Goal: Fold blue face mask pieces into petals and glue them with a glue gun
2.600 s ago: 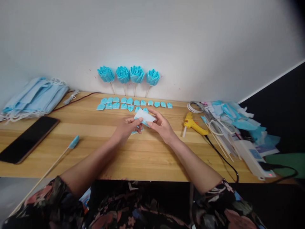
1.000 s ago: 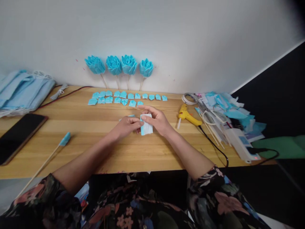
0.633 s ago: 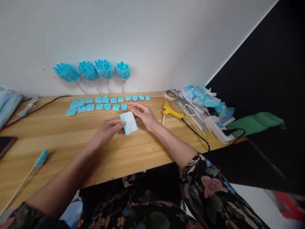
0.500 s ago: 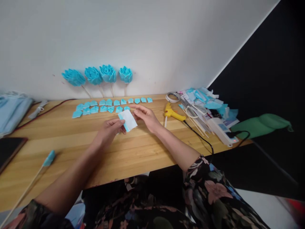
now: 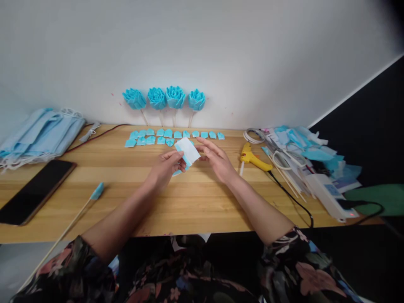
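My left hand (image 5: 167,166) pinches a small white-and-blue piece of mask fabric (image 5: 188,150) between thumb and fingers. A bit of blue (image 5: 177,173) shows beneath those fingers; whether it belongs to the same piece, I cannot tell. My right hand (image 5: 218,163) is open at the fabric's right edge, its fingers stretched out; contact there is unclear. Just behind the hands lie rows of small folded blue petals (image 5: 150,139), partly covered by the fabric. Several blue fabric flowers (image 5: 175,97) on sticks lean on the wall.
Left lie a stack of masks (image 5: 41,130), a phone (image 5: 36,191) and a stick with a blue tip (image 5: 71,225). Right are a yellow glue gun (image 5: 252,158), scissors (image 5: 282,160), a white cable coil (image 5: 254,136), blue scraps (image 5: 303,143) and a power strip (image 5: 330,198).
My view has turned to the left, bringing more of the masks and phone into sight. My left hand still holds the fabric, and my right hand stays beside it.
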Motion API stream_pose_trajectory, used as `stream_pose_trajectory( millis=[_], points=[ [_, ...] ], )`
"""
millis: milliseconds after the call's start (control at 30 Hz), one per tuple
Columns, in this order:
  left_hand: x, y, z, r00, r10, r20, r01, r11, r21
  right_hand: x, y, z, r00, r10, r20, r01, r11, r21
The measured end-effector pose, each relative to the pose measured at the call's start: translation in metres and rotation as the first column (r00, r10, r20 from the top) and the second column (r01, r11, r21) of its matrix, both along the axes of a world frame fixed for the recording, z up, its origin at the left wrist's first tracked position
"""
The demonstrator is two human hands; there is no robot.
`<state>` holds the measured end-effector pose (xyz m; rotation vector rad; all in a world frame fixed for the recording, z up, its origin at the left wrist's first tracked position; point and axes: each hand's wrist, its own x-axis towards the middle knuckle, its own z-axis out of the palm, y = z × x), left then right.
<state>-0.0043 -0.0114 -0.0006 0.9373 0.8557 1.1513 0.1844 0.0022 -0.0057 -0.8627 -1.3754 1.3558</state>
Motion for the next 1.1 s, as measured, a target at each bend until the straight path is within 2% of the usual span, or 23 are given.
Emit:
stream_pose_trajectory(
  millis=[233,400,467,533,633,700,767,967,1100],
  points=[
    [0.002,-0.001,-0.001,0.999,-0.019,-0.04,0.019,1.0,-0.003,-0.004,0.002,-0.007,0.999,0.016,0.038,-0.018,0.999,0.05],
    [0.002,-0.001,-0.003,0.999,0.019,-0.051,-0.019,1.0,0.0,-0.005,0.004,-0.013,0.992,-0.044,0.117,0.028,0.99,0.135],
    [0.002,0.0,-0.004,1.0,0.021,-0.021,-0.021,1.0,-0.022,-0.003,0.003,-0.011,0.977,-0.1,0.188,0.059,0.975,0.214],
    [0.001,0.002,-0.004,0.999,0.009,0.039,-0.006,0.998,-0.064,-0.001,0.001,-0.007,0.944,-0.182,0.276,0.075,0.931,0.357],
    [0.0,0.003,-0.003,0.988,0.004,0.155,0.015,0.992,-0.122,0.002,-0.002,0.002,0.861,-0.302,0.41,-0.014,0.791,0.612],
    [0.0,0.004,-0.001,0.977,0.013,0.212,0.018,0.989,-0.146,0.002,-0.002,0.006,0.799,-0.37,0.473,-0.104,0.689,0.717],
    [0.0,0.003,0.0,0.97,0.019,0.243,0.022,0.986,-0.167,0.001,-0.001,0.006,0.756,-0.421,0.501,-0.161,0.622,0.766],
    [0.003,-0.001,0.001,0.969,-0.035,0.244,0.078,0.982,-0.171,-0.005,-0.002,-0.002,0.764,-0.469,0.443,-0.166,0.52,0.838],
    [0.004,-0.002,-0.002,0.969,-0.069,0.237,0.107,0.982,-0.153,-0.006,-0.002,-0.003,0.784,-0.475,0.4,-0.139,0.495,0.858]
  ],
)
